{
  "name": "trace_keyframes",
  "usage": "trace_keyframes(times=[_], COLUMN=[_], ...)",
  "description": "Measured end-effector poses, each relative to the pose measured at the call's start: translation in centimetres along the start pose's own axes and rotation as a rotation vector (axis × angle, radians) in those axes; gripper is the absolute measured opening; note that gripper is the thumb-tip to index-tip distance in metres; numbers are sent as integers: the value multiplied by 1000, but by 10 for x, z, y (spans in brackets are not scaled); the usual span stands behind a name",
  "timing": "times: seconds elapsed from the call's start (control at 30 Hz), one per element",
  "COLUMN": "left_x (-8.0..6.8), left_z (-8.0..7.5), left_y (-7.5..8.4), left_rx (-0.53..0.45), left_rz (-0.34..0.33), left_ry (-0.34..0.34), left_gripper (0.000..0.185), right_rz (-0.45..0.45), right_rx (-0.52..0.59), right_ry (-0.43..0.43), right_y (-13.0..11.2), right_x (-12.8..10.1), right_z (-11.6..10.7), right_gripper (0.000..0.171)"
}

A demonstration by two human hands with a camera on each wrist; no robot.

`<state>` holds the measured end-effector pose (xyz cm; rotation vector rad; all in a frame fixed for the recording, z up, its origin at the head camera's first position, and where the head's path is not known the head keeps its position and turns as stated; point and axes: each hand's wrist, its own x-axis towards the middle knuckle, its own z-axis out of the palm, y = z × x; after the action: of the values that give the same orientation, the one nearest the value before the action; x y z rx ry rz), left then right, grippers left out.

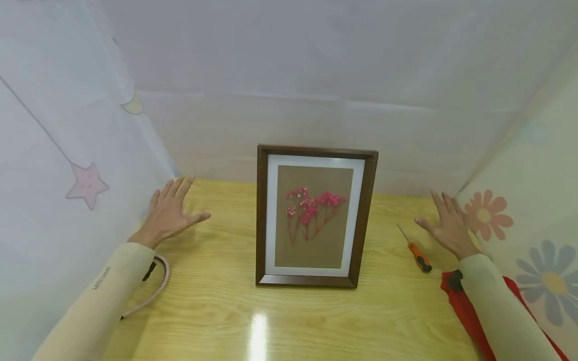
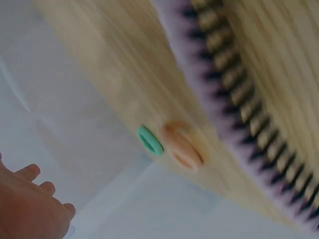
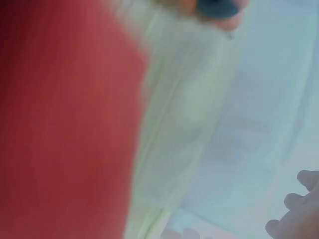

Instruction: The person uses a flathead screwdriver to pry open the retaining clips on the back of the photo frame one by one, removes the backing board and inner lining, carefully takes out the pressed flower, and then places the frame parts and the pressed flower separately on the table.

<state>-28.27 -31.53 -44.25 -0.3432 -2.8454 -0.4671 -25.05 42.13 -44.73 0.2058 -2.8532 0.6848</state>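
My left hand (image 1: 169,210) is raised over the left side of the table, fingers spread, holding nothing. Below its wrist lies a pink toothed headband (image 1: 166,276), partly covered by the sleeve; its dark teeth show in the left wrist view. On the right, my right hand (image 1: 449,228) is also spread and touches no object. An orange-and-black screwdriver (image 1: 419,256) lies beside it. Under the right forearm is a red object with a black end (image 1: 465,306), partly hidden. Between the hands a brown picture frame (image 1: 311,215) with pressed pink flowers stands upright.
A green ring (image 2: 150,140) and an orange ring (image 2: 182,149) lie near the table edge in the left wrist view. Pale printed sheets (image 1: 289,120) enclose the wooden table (image 1: 207,301) at the back and both sides.
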Motion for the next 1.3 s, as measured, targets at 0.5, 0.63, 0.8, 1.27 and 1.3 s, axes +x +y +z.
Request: trace_keyframes(times=[0.5,0.63,0.8,1.27,1.3], left_x=[-23,-23,-22,-28,-27], left_z=[-10,-12,-13,-4,-3], left_y=[72,94,120,164,167], left_rx=[-784,-892,-958,-1060,-1073], left_rz=[-55,-54,-59,-53,-55], left_ry=[-124,-120,-128,7,17], left_gripper=[95,85,78,47,45], right_rz=[27,-38,-107,-111,-98], right_rx=[528,606,698,570,553], right_ry=[-99,-129,-151,-178,-180], right_y=[-69,-98,-125,-181,-183], right_x=[-8,-11,-13,-20,-20], right_z=[-2,1,6,18,17], right_gripper=[78,71,67,53,54])
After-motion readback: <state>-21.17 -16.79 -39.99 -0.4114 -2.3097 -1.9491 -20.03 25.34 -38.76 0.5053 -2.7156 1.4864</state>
